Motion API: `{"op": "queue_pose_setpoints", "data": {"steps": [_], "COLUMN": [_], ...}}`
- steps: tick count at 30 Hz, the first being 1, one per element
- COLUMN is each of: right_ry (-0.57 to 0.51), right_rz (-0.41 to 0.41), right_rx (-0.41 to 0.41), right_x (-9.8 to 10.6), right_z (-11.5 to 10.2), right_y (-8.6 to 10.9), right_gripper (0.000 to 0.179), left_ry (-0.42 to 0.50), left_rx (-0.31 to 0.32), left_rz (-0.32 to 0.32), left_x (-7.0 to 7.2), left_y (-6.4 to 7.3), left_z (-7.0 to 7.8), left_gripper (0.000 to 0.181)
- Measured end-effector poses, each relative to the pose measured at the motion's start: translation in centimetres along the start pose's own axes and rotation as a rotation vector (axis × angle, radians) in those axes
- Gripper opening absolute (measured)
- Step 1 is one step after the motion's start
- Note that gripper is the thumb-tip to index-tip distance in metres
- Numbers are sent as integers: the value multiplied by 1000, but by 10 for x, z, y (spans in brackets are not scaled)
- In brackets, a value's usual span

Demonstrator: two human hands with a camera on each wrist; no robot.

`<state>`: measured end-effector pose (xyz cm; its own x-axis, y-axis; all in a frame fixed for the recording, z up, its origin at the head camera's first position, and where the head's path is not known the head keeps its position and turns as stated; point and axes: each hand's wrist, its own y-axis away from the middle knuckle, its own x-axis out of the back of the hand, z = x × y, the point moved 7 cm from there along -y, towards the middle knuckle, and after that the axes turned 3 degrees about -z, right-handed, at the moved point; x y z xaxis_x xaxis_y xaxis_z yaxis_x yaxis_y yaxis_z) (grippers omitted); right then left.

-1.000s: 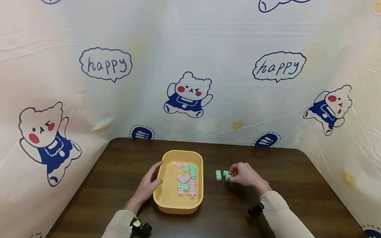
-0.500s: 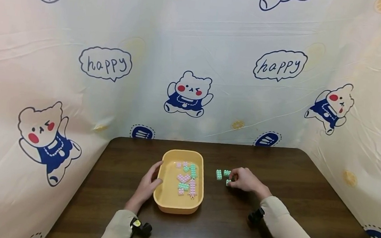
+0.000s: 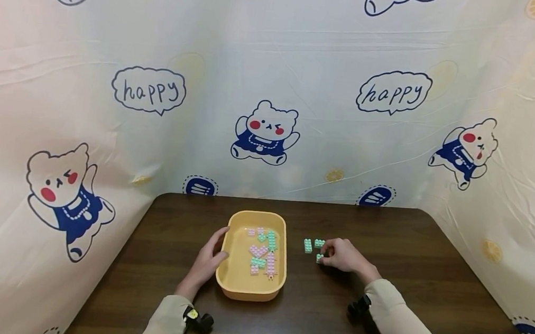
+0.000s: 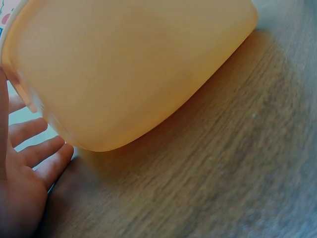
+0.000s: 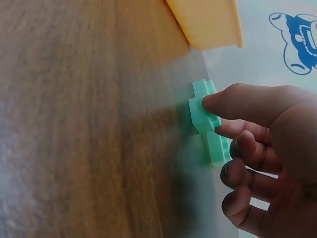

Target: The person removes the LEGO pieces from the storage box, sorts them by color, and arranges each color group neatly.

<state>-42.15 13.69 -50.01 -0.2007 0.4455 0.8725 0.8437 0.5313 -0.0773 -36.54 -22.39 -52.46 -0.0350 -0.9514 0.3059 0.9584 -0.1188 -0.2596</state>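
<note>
In the head view my left hand point(image 3: 206, 260) rests at the left side of a yellow tray point(image 3: 238, 286). Its fingers lie nearly straight against the outer wall, as the left wrist view shows. To the right of the tray, my right hand point(image 3: 346, 256) pinches a small mint-green toy brick point(image 5: 202, 116) between thumb and forefinger, low over the table. The other fingers are bent loosely. Two more green bricks lie close by: one upright in the head view point(image 3: 308, 246) and one crosswise point(image 3: 319, 243) just beyond the fingertips.
Inside the tray lie pink toy bricks point(image 3: 270, 265) and green ones point(image 3: 271, 240), several of each. The dark wooden table point(image 3: 311, 319) ends at a printed cloth backdrop point(image 3: 316, 150). A small black camera is strapped to each wrist.
My right hand has moved slightly toward me, drawing the pinched green brick away from the other two. The left hand and tray stay where they were.
</note>
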Motion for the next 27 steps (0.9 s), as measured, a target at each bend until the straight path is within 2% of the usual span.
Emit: {"op": "queue_pose_setpoints", "data": {"steps": [7,15,27], "right_ry": [-13,-46,-72], "right_rz": [7,-10,19], "right_rx": [-10,-35,-11], "right_x": [0,0,19], "right_z": [2,4,-7], "right_y": [1,2,-4], "right_gripper": [16,17,18], "left_ry": [0,3,4], "left_rx": [9,21,9], "left_rz": [0,-9,0], "left_x": [0,-1,0], "left_y": [0,1,2], "left_z": [3,-1,1], "left_gripper": [65,64,65]}}
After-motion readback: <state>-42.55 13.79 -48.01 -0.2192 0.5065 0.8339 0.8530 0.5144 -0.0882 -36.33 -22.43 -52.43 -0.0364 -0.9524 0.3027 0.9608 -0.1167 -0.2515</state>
